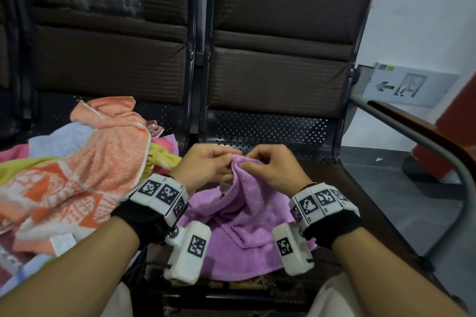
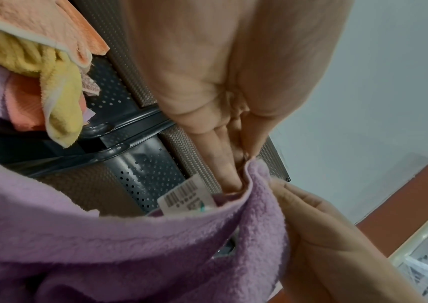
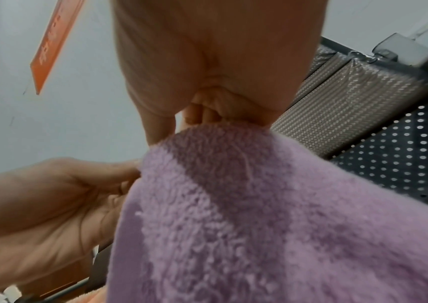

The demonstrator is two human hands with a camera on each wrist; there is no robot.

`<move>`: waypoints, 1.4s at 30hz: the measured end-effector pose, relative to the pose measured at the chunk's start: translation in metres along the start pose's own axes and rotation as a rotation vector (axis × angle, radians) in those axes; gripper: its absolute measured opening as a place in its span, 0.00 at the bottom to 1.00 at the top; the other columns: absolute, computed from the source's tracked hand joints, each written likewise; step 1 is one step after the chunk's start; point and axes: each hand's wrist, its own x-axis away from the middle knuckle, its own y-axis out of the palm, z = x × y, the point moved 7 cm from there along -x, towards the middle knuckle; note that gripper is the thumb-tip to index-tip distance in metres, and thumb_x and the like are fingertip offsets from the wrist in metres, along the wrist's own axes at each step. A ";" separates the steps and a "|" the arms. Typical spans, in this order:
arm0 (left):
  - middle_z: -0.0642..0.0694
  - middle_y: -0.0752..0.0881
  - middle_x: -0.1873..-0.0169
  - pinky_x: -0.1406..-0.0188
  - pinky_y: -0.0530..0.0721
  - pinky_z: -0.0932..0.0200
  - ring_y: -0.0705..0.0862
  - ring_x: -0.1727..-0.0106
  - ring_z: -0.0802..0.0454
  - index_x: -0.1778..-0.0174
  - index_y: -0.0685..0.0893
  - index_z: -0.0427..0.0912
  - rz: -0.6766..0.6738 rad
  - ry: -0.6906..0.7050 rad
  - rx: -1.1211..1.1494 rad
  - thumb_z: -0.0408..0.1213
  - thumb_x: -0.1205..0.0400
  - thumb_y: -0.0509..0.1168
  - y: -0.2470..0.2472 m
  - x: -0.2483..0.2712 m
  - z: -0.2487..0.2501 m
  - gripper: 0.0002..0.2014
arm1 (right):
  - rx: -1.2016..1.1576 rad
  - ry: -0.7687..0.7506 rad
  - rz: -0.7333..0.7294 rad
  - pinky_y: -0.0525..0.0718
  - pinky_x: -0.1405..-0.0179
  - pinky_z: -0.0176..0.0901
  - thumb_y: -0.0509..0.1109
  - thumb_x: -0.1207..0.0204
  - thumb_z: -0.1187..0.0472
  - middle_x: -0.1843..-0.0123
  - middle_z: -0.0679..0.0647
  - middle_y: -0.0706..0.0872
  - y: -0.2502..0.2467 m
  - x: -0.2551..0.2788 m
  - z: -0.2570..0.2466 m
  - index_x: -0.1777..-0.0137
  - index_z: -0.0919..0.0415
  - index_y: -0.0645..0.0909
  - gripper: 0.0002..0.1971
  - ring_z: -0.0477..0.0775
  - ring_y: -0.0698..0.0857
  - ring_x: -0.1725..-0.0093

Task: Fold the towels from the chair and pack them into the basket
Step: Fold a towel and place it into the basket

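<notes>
Both hands meet at one raised edge of a soft, fluffy lilac terry towel (image 1: 247, 213). The left hand (image 1: 206, 166) pinches the hem between thumb and fingertips, and the right hand (image 1: 270, 168) pinches the same hem just beside it, knuckles nearly touching. The rest of the lilac towel droops from the hands in loose folds onto the dark seat of the brown padded waiting-room chair (image 1: 280, 64) below them. A white barcode tag (image 2: 185, 196) hangs on the hem just under the left fingers.

The step in hand looks like finding and spreading the top edge before the first fold. To do it well, the hands should probably slide apart along the hem, keeping it pinched, until each reaches a corner. Then the cloth can be lifted so it hangs flat. The pile is thick and limp, so it will sag and bunch unless it is kept taut. Tucking the tag inside the fold would give a neater result.

To the left of the left hand lies a heap of unfolded towels. On top is an orange and white patterned woven towel (image 1: 77, 175), with a yellow fuzzy towel (image 2: 57, 98) and pale blue and pink ones beneath. These remain to be done. The chair's lower back is perforated black metal. The basket is not in view.
</notes>
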 end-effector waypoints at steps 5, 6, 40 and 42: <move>0.35 0.91 0.56 0.49 0.86 0.46 0.88 0.55 0.37 0.44 0.87 0.36 -0.011 0.015 -0.078 0.33 0.21 0.69 -0.001 0.000 -0.005 0.11 | 0.000 -0.015 -0.034 0.83 0.59 0.35 0.79 0.32 0.50 0.64 0.46 0.89 0.002 0.004 -0.003 0.62 0.50 0.87 0.06 0.39 0.85 0.62; 0.36 0.91 0.61 0.53 0.86 0.46 0.88 0.61 0.39 0.45 0.87 0.36 0.003 0.035 -0.102 0.32 0.21 0.68 -0.002 -0.001 -0.006 0.10 | -0.008 -0.013 -0.038 0.84 0.58 0.38 0.79 0.32 0.50 0.63 0.47 0.89 0.002 0.004 -0.004 0.62 0.51 0.87 0.07 0.40 0.85 0.62; 0.36 0.78 0.42 0.41 0.69 0.62 0.78 0.39 0.43 0.37 0.77 0.34 0.169 0.457 -0.797 0.35 0.16 0.61 -0.001 0.051 0.066 0.13 | 0.497 0.148 0.193 0.75 0.59 0.40 0.69 0.26 0.61 0.56 0.57 0.87 -0.068 0.037 -0.073 0.63 0.50 0.80 0.06 0.60 0.85 0.51; 0.36 0.79 0.52 0.52 0.68 0.61 0.79 0.47 0.42 0.48 0.80 0.32 0.203 0.479 -0.832 0.35 0.17 0.62 -0.005 0.058 0.083 0.09 | 0.503 0.117 0.191 0.73 0.59 0.38 0.72 0.26 0.59 0.60 0.55 0.86 -0.078 0.036 -0.093 0.62 0.51 0.84 0.04 0.58 0.85 0.52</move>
